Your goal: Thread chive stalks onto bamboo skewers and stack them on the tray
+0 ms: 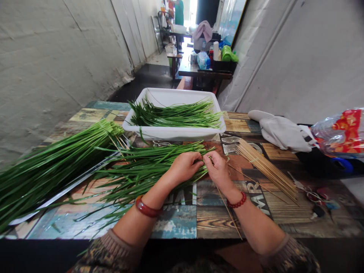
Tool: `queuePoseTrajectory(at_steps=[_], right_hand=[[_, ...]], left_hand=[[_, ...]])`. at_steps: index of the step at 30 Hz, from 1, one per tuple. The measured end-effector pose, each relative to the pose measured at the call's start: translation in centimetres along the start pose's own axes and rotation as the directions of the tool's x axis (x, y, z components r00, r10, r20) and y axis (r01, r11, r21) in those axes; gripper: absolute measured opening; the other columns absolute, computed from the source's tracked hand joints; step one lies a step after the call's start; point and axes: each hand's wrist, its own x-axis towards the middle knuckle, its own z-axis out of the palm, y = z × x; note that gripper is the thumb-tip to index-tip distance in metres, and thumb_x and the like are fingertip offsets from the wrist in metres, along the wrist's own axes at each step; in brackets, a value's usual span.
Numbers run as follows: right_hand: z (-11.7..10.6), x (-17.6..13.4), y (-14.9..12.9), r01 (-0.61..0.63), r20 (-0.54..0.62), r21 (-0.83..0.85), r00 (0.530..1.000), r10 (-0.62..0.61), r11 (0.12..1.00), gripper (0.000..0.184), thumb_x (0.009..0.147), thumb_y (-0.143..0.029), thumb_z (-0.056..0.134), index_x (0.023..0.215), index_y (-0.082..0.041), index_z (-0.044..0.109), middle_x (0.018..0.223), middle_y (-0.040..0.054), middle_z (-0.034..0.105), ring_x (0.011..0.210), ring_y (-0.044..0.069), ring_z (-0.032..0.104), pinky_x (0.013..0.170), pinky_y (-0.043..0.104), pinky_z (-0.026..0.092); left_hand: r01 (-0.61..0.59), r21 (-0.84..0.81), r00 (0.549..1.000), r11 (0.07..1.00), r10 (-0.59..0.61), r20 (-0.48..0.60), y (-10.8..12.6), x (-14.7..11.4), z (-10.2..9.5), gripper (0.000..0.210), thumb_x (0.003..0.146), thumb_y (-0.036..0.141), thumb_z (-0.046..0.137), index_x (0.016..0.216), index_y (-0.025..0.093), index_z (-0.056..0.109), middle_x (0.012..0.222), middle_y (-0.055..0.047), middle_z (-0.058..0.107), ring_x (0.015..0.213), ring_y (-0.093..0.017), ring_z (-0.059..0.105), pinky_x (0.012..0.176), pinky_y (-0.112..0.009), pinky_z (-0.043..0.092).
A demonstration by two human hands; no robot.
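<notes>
My left hand is closed, its thumb and fingers pinching at the pale stem ends of a loose pile of garlic chives. Close beside it, almost touching fingertips, my right hand is closed in a pinch. A thin bamboo skewer runs from under the right hand down to the table's near edge; its upper end is hidden by the fingers. Another single skewer lies to the right, next to a bundle of bamboo skewers.
A white plastic tub holding more chives stands behind the pile. At left lies a large chive bunch beside a long metallic strip. A grey cloth cap, a plastic bag and keys sit at right.
</notes>
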Motion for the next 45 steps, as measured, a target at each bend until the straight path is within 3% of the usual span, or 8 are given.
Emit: queuePoseTrajectory(at_steps=[4, 10, 16, 27, 31, 34, 38, 45], right_hand=[[-0.1, 0.1, -0.1, -0.009, 0.064, 0.015, 0.998, 0.008, 1.0, 0.022, 0.09, -0.035, 0.047, 0.082, -0.019, 0.06, 0.073, 0.002, 0.063, 0.067, 0.016, 0.059, 0.062, 0.026, 0.043], [-1.4, 0.3, -0.2, -0.108, 0.354, 0.134, 0.934, 0.055, 0.985, 0.019, 0.09, -0.034, 0.047, 0.081, -0.02, 0.057, 0.061, -0.005, 0.05, 0.046, 0.009, 0.05, 0.041, 0.019, 0.037], [-2.3, 0.3, -0.3, -0.107, 0.467, 0.099, 0.883, 0.049, 0.989, 0.015, 0.086, -0.032, 0.054, 0.08, -0.019, 0.059, 0.062, -0.0047, 0.054, 0.046, 0.009, 0.053, 0.04, 0.018, 0.036], [-1.8, 0.5, 0.1, -0.015, 0.358, 0.04, 0.934, 0.0, 0.999, 0.011, 0.081, -0.028, 0.061, 0.077, -0.019, 0.061, 0.07, -0.0009, 0.062, 0.06, 0.013, 0.056, 0.055, 0.023, 0.04], [-1.1, 0.4, 0.0, -0.05, 0.234, 0.121, 0.972, 0.021, 0.991, 0.014, 0.081, -0.031, 0.061, 0.079, -0.018, 0.064, 0.075, 0.0016, 0.065, 0.068, 0.015, 0.058, 0.061, 0.025, 0.043], [-0.7, 0.2, -0.4, -0.073, 0.154, 0.168, 0.987, 0.047, 0.983, 0.019, 0.082, -0.035, 0.061, 0.082, -0.017, 0.065, 0.075, 0.0027, 0.065, 0.066, 0.015, 0.057, 0.063, 0.026, 0.043], [-0.6, 0.0, -0.8, -0.103, 0.099, 0.252, 0.992, 0.08, 0.962, 0.021, 0.083, -0.036, 0.061, 0.085, -0.016, 0.066, 0.076, 0.0033, 0.066, 0.065, 0.015, 0.056, 0.063, 0.026, 0.044], [-0.8, 0.0, -0.9, -0.124, 0.075, 0.37, 0.992, 0.103, 0.921, 0.023, 0.083, -0.037, 0.062, 0.091, -0.017, 0.068, 0.08, 0.0033, 0.068, 0.066, 0.015, 0.059, 0.062, 0.026, 0.045]], left_hand=[[-0.042, -0.105, 0.997, 0.994, 0.049, 0.063, -0.5, 0.2, -1.2, 0.014, 0.083, 0.022, 0.057, 0.079, 0.016, 0.069, 0.071, 0.0, 0.068, 0.065, -0.013, 0.058, 0.061, -0.022, 0.042], [-0.025, 0.0, 0.972, 1.0, 0.024, -0.232, -1.2, 0.5, -2.7, 0.016, 0.086, 0.021, 0.054, 0.086, 0.016, 0.069, 0.081, -0.003, 0.069, 0.072, -0.014, 0.06, 0.067, -0.024, 0.044], [-0.034, 0.113, 0.991, 0.993, 0.048, -0.123, -1.7, 0.4, -1.9, 0.014, 0.084, 0.014, 0.056, 0.084, 0.017, 0.069, 0.083, -0.004, 0.066, 0.076, -0.015, 0.061, 0.07, -0.025, 0.046], [-0.043, 0.391, 0.993, 0.919, 0.083, -0.086, -1.8, 0.6, -0.9, 0.014, 0.081, 0.01, 0.054, 0.074, 0.016, 0.065, 0.083, -0.007, 0.06, 0.079, -0.018, 0.057, 0.072, -0.03, 0.045], [-0.06, 0.255, 0.968, 0.965, 0.119, -0.221, -1.5, 0.7, -1.6, 0.012, 0.079, 0.008, 0.052, 0.074, 0.016, 0.059, 0.082, -0.005, 0.06, 0.078, -0.017, 0.055, 0.073, -0.028, 0.044], [-0.016, 0.076, 0.957, 0.997, 0.038, -0.289, -1.2, 0.6, -2.2, 0.01, 0.079, 0.01, 0.051, 0.075, 0.017, 0.057, 0.07, 0.0, 0.056, 0.064, -0.012, 0.05, 0.063, -0.024, 0.041], [-0.005, -0.109, 0.964, 0.994, -0.024, -0.267, -0.7, 0.5, -2.3, 0.009, 0.081, 0.015, 0.053, 0.081, 0.015, 0.062, 0.069, 0.001, 0.061, 0.064, -0.011, 0.054, 0.064, -0.023, 0.042], [-0.036, -0.199, 0.973, 0.979, -0.011, -0.231, 0.0, 0.5, -1.9, 0.013, 0.084, 0.021, 0.058, 0.081, 0.016, 0.07, 0.08, -0.004, 0.07, 0.076, -0.014, 0.063, 0.073, -0.024, 0.046]])
